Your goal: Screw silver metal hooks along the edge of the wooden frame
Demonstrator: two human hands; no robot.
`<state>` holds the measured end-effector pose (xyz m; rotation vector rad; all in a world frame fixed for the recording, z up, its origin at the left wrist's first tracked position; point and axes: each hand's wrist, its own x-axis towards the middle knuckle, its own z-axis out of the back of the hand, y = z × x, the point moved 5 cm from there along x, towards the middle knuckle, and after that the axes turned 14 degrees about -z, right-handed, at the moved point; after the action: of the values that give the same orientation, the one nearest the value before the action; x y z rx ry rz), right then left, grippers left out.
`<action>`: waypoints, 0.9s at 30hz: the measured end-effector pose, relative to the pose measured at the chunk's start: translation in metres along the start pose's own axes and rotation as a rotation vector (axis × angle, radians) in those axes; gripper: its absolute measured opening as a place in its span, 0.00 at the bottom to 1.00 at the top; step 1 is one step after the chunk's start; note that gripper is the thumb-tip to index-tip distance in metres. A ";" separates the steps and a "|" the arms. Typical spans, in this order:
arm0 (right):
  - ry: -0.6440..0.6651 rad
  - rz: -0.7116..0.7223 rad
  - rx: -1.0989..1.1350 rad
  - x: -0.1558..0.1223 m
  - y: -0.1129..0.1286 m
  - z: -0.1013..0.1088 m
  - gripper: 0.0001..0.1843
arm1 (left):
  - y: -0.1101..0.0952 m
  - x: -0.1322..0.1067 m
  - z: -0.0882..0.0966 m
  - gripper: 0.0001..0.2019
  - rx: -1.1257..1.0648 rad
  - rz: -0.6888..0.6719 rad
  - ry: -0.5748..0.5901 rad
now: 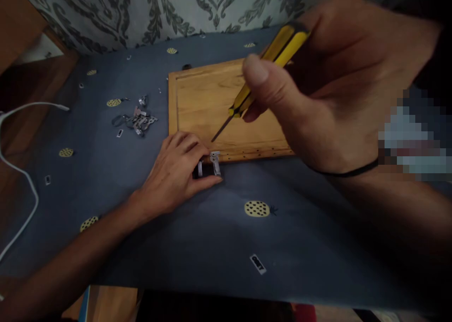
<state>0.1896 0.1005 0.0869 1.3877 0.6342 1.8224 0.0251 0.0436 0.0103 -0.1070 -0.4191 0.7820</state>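
My right hand [300, 82] is raised close to the camera, its fingers wrapped round a yellow and black screwdriver [243, 96]. The thin metal shaft slants down and left, its tip a little above a small metal bracket [215, 163]. At the near left corner of the wooden board [197, 91], my left hand [180, 166] grips a small dark block [205, 170] with thumb and fingers. That bracket stands at the block's right end, and a second light metal strip shows near the fingers. The fingers hide much of the block, so its exact kind cannot be made out.
A pile of small metal parts [139, 120] lies on the blue pineapple-print cloth [197, 246] left of the board. A white cable [33, 185] curves along the far left. Small holes dot the board's near edge. Behind it hangs a patterned curtain [141, 11].
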 end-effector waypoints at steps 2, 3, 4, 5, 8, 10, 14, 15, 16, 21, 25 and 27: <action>-0.039 -0.029 0.079 0.007 -0.011 0.000 0.22 | 0.000 0.000 0.000 0.15 0.008 -0.004 -0.005; -0.046 -0.033 0.165 0.010 -0.020 0.000 0.23 | 0.000 0.000 0.000 0.16 0.010 -0.006 -0.008; -0.015 -0.096 0.236 0.014 -0.033 -0.004 0.24 | 0.000 -0.001 0.000 0.16 0.010 -0.009 -0.011; -0.026 -0.157 0.316 0.017 -0.048 -0.005 0.27 | 0.000 -0.001 0.000 0.16 0.009 -0.011 -0.013; 0.100 -0.436 0.390 0.019 -0.095 -0.014 0.28 | 0.000 -0.001 0.000 0.16 0.007 -0.012 -0.013; 0.152 -0.539 0.341 0.014 -0.116 -0.014 0.22 | 0.000 -0.001 0.000 0.16 0.009 -0.010 -0.013; 0.096 -0.483 -0.005 0.004 -0.126 0.003 0.12 | -0.001 0.000 0.000 0.16 0.011 0.000 -0.005; 0.106 -0.446 -0.117 0.000 -0.124 0.006 0.09 | -0.001 0.000 0.000 0.16 0.013 0.006 0.003; 0.122 -0.428 -0.175 -0.003 -0.121 0.008 0.07 | -0.001 0.000 -0.001 0.16 0.015 0.012 0.010; 0.156 -0.322 -0.316 -0.024 -0.095 0.008 0.02 | -0.001 0.000 -0.001 0.16 0.022 0.003 0.006; 0.349 0.086 -0.471 -0.050 -0.056 -0.010 0.09 | -0.001 0.000 -0.002 0.17 0.044 0.001 0.017; 0.411 0.198 -0.507 -0.062 -0.046 -0.016 0.11 | 0.000 0.000 -0.002 0.18 0.055 -0.002 0.021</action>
<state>0.1947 0.0794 0.0105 0.7666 0.2028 2.2532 0.0266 0.0438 0.0086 -0.0636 -0.3779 0.7891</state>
